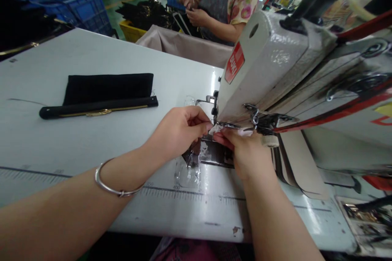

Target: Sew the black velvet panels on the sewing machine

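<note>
My left hand, a silver bangle on its wrist, is pinched closed beside the needle area of a sewing machine. What its fingertips hold is too small to make out. My right hand is under the machine head, its fingers closed on a small white piece near the presser foot. That piece lies between the fingertips of both hands. Beneath them is a dark metal plate with clear tape at its left. A black fabric piece with a gold zipper lies flat to the left.
The white table has a printed ruler along its front. Grey-beige sheets lie right of my right hand. A tray of small parts is at far right. Beyond the table are a blue crate, a fabric-lined bin and a co-worker.
</note>
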Demonstrator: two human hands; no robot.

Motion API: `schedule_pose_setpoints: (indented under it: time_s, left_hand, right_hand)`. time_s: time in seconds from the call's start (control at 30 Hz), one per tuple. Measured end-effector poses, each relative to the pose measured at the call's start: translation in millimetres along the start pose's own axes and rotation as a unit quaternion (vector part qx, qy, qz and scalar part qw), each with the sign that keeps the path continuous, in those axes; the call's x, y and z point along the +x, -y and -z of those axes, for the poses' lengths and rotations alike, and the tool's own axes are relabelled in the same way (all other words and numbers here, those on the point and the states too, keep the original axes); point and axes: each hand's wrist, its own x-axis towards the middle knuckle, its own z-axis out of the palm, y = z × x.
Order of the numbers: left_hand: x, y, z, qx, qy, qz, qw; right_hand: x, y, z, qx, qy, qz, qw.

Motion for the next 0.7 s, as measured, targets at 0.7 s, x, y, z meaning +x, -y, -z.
schedule_pose_setpoints:
  time_s: [0.7]
  left_hand:
    - [0.8, 0.9, 1.5, 0.022, -0.002, 0.014, 1.000]
  right_hand:
    - [11.9, -6.5, 17.1, 0.074, -0.065, 0.038, 0.994]
